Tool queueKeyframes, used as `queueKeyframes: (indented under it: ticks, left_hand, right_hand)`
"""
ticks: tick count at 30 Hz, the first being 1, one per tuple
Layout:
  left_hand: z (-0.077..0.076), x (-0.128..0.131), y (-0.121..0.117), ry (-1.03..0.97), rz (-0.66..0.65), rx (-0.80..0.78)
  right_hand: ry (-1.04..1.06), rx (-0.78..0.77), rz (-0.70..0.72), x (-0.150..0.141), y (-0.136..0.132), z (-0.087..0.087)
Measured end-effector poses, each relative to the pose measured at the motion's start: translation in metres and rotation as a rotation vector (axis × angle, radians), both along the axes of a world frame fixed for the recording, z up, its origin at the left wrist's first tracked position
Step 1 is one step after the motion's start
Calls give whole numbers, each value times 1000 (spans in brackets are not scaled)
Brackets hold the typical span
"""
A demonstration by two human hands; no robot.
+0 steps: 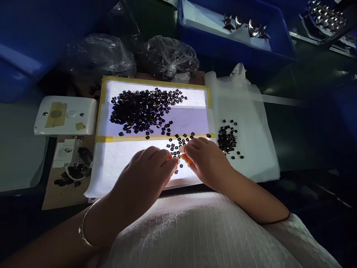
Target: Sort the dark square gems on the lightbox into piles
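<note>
Small dark squarish pieces point(174, 153) with light centres lie loosely between my two hands on a lit white panel point(119, 165). From the left, my left hand point(147, 169) reaches in with curled fingers, thumb and forefinger pressed together by these pieces. My right hand point(209, 160) is closed in a similar pinch just across from it. Orange coverings show on the fingertips of both hands. Whatever either pinch holds is too small or hidden to make out. A large heap of the same dark pieces point(136, 108) covers the panel's upper left.
Right of the panel, a white sheet point(251, 111) carries a smaller pile of dark pieces point(227, 139). A wall switch plate point(65, 115) sits at the left. Behind are tied clear plastic bags point(170, 56) and a blue bin point(237, 46) with shiny metal parts.
</note>
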State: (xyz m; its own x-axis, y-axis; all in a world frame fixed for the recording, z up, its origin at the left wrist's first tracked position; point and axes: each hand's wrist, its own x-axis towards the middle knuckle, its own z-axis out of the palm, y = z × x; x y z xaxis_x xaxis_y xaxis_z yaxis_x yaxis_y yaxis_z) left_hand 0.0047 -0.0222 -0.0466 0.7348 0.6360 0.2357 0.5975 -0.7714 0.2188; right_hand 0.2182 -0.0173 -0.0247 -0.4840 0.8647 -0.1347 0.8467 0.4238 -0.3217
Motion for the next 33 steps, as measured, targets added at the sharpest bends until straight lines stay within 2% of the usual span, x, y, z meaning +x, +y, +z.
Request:
queueKeyframes:
  ticks: [5, 11, 14, 17, 21, 26, 29, 33]
  left_hand:
    - [0, -1, 0, -12, 3, -6]
    - [12, -14, 16, -44, 31, -104]
    - [13, -16, 27, -41, 34, -79]
    - [10, -11, 32, -15, 10, -41]
    - [3, -2, 29, 9, -16, 29]
    - [1, 3, 23, 41, -15, 69]
    - [4, 2, 23, 5, -15, 12]
    - [13, -11, 30, -78, 20, -144]
  right_hand:
    - [-35, -48, -5, -1, 4, 3]
    - [59, -147, -16, 21, 6, 10]
    - [54, -56, -8, 26, 8, 10]
    - [73, 41, 30, 19, 13, 6]
    - [47, 66, 115, 3, 18, -6]
    - [-3, 111, 131, -2, 19, -15]
    - [13, 78, 92, 3, 17, -9]
    - [31, -76, 62, 17, 16, 6]
